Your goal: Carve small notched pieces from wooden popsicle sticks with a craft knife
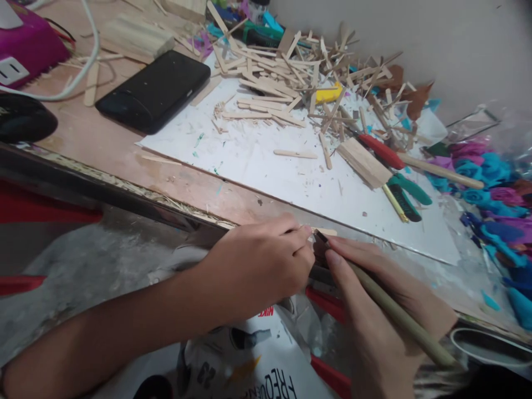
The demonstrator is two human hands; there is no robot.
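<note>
At the table's front edge my left hand [261, 257] is closed, its fingers pinching and pressing down a flat wooden craft stick [326, 231]. One end of the stick shows beyond the fingertips; the rest is hidden beneath them. In my right hand [374, 293] lies a carving tool [409, 321] with a long round wooden handle, gripped like a pen. Its short dark metal tip points left, close to my left fingertips and the stick. Whether the tip touches the stick I cannot tell.
A white board [257, 160] on the table bears a heap of craft sticks [274, 72], a wood block [366, 163] and green-handled pliers [409, 191]. A black phone [153, 91] lies left, near a magenta box [33, 44] with a white cable. Coloured paper flowers [486, 172] crowd the right.
</note>
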